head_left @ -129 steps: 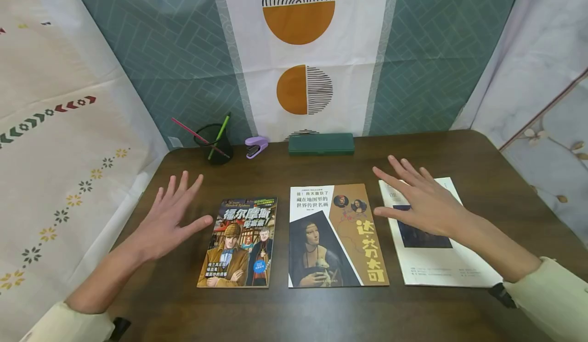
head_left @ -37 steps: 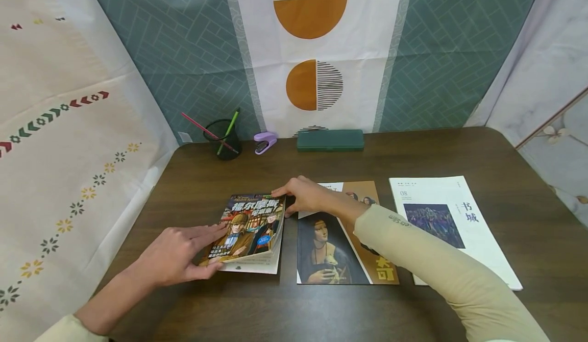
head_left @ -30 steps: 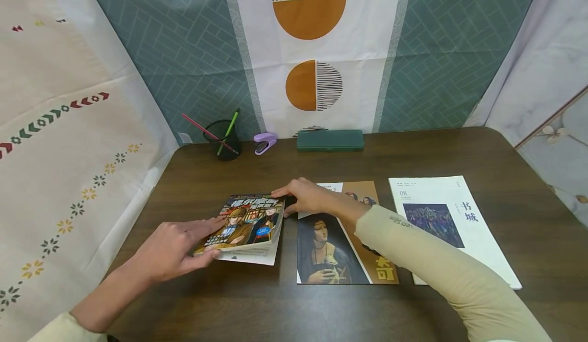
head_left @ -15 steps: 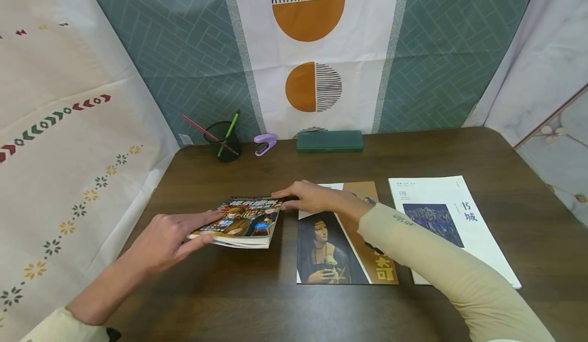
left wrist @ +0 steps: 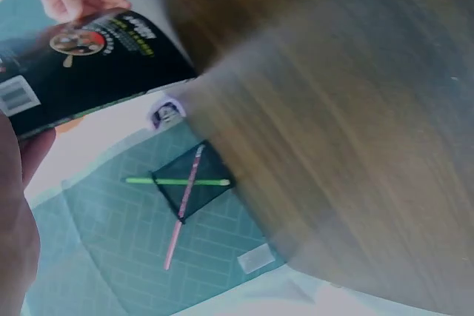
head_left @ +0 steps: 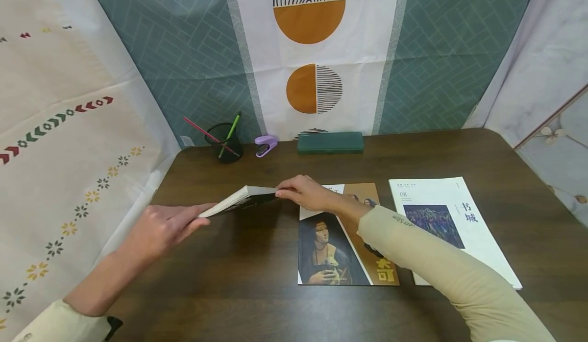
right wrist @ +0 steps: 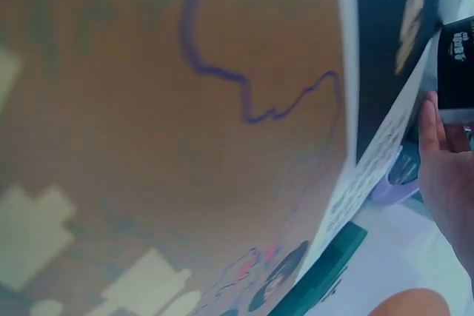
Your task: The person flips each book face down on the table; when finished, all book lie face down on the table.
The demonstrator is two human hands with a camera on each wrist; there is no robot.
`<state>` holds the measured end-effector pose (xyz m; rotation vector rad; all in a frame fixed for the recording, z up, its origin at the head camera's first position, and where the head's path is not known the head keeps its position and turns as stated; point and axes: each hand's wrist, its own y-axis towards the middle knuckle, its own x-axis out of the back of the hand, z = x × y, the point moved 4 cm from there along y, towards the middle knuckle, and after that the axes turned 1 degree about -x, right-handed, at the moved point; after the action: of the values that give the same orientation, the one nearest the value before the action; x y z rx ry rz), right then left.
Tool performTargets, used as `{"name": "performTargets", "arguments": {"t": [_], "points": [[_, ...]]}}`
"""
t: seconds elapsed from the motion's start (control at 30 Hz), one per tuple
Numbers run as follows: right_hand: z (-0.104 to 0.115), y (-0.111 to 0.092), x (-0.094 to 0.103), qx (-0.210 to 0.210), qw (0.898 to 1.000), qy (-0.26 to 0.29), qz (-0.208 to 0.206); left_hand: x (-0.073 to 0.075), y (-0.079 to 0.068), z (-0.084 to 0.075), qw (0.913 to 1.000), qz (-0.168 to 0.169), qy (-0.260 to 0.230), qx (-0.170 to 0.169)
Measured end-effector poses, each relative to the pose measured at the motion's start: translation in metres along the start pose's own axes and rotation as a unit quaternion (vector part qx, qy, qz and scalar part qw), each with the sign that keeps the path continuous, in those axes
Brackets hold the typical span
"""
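Note:
Both hands hold a paperback book (head_left: 234, 200) raised over the left part of the table. Its pale page edge and dark underside face the head camera, and the front cover is out of sight there. My left hand (head_left: 158, 229) pinches the book's left end between thumb and fingers. At the opposite end, my right hand (head_left: 305, 193) grips a corner, its forearm crossing above the brown da Vinci book (head_left: 323, 252). In the left wrist view the black back cover (left wrist: 89, 72) shows a barcode. The right wrist view catches a dark corner of the paperback (right wrist: 455, 57).
To the right lies a white book (head_left: 464, 229) with a dark picture. Along the table's back edge stand a black mesh pencil cup (head_left: 231, 153) with a pink and a green pencil, a purple stapler (head_left: 265, 144) and a green case (head_left: 329, 143). Patterned cloths hang behind.
Both hands were spread over the table, then took hold of the paperback lying face up. It has since been lifted and tipped until its cover turned away and its underside shows.

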<state>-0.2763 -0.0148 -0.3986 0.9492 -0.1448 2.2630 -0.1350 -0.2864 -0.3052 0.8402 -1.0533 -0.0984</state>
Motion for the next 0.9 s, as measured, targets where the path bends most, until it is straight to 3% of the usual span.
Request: {"name": "performTargets", "arguments": {"t": [0.13, 0.33, 0.47, 0.57, 0.73, 0.9], "points": [[0.005, 0.001, 0.004, -0.03, 0.998, 0.022, -0.055, 0.009, 0.008, 0.002, 0.999, -0.032, 0.014, 0.03], [0.015, 0.002, 0.012, -0.055, 0.986, 0.038, -0.15, 0.021, 0.011, 0.007, 0.9926, -0.053, 0.037, 0.103], [0.021, 0.001, 0.019, -0.062, 0.98, 0.032, -0.185, 0.025, 0.01, 0.009, 0.9837, -0.059, 0.004, 0.17], [0.025, 0.002, 0.024, -0.069, 0.977, 0.028, -0.2, 0.025, 0.008, 0.011, 0.9649, -0.062, -0.058, 0.249], [0.029, 0.006, 0.032, -0.081, 0.972, 0.037, -0.217, 0.022, 0.0, 0.011, 0.9179, -0.066, -0.125, 0.371], [0.032, 0.01, 0.043, -0.09, 0.964, 0.049, -0.245, 0.012, -0.011, 0.01, 0.8728, -0.016, -0.153, 0.463]]}}
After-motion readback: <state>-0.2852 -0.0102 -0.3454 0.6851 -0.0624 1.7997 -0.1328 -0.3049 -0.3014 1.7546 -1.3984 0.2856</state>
